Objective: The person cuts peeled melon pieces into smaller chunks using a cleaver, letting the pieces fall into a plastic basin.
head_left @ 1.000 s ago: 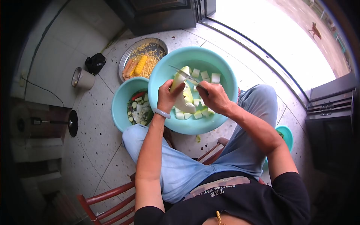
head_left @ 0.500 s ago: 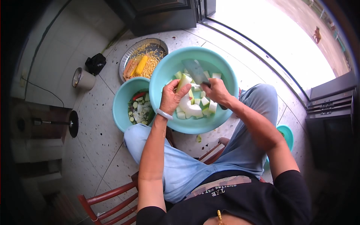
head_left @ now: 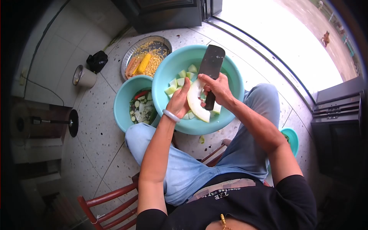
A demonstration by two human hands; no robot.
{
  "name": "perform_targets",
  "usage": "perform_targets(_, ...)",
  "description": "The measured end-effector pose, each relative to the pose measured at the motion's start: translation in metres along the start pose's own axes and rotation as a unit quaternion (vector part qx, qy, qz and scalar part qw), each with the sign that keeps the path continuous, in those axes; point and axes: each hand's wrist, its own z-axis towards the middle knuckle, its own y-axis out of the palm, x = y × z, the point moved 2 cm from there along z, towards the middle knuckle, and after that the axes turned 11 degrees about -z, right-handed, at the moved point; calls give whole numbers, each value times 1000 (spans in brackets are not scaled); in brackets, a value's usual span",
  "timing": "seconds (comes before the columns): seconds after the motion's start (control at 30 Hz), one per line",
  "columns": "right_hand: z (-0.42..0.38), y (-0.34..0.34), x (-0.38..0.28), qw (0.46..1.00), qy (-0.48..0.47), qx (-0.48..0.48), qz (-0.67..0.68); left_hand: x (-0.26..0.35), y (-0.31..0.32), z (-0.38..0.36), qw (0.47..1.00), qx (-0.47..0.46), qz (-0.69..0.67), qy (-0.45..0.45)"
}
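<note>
A curved slice of pale melon (head_left: 197,103) with a thin green rind is held above the large turquoise basin (head_left: 160,105). My left hand (head_left: 178,101) grips it from the left side, thumb pointing up. In my right hand (head_left: 218,91) is a black-handled cleaver (head_left: 212,61), its broad dark blade angled away from me over the basin. The right fingertips come right up to the inner curve of the slice. Cut melon chunks (head_left: 181,81) lie in the basin beneath, partly hidden by the slice and both hands.
Beside the basin stands a smaller turquoise bucket (head_left: 122,100) of cut vegetables. Behind it, a round metal tray (head_left: 165,43) holds corn kernels and cobs. A grey bin (head_left: 85,77) and a black bag (head_left: 97,61) are at left. Another turquoise container (head_left: 293,142) sits at right, below the doorway.
The cleaver has come up off the melon and turned, so its flat face shows. The slice is lifted and shifted right between my hands, exposing more chunks at left.
</note>
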Motion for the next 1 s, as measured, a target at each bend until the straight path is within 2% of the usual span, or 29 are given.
perform_targets(0.1,3,-4,-4,998,-32,48,-32,-10,-13,-6,995,-18,101,13)
perform_targets(0.13,3,-6,-5,997,-30,48,-48,-11,-16,-7,998,-21,49,18)
perform_targets(0.3,4,-12,-2,974,-86,97,-188,-1,-17,-15,996,-37,59,62)
perform_targets(0.33,0,-13,-4,955,-127,114,-243,2,-16,-15,995,-36,62,74)
perform_targets(0.43,-6,-16,-2,895,-277,99,-336,9,-26,-13,988,-34,85,122)
perform_targets(0.63,-23,-9,-5,843,-358,36,-401,12,-29,-12,975,35,145,164)
perform_targets(0.7,-22,-7,-2,830,-378,31,-410,13,-29,-12,969,29,180,169)
perform_targets(0.83,-21,-8,0,830,-361,26,-423,13,-32,-12,958,9,227,177)
perform_targets(1.0,-9,-12,8,855,-238,-24,-460,6,-32,-12,968,25,180,170)
